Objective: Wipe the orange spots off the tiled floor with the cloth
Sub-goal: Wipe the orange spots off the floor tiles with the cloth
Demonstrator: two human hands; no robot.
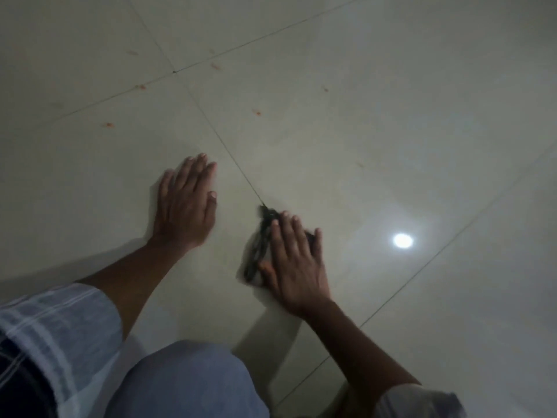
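Right hand (294, 260) pressed flat on cloth (256, 251) on tiled floor (361, 116), fingers spread, not gripping. Left hand (184, 203) flat on tile beside it, hands apart. Orange spots (109, 125) farther out, w/ no writing legible.

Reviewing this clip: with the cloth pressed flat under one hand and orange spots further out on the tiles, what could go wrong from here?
1. The cloth under the right hand is small and bunched, so it may smear the orange spots rather than lift them.
2. Fainter spots near the grout cross could be missed in this dim light.
3. The left hand braces flat on glossy tile; reaching forward, it could slip.
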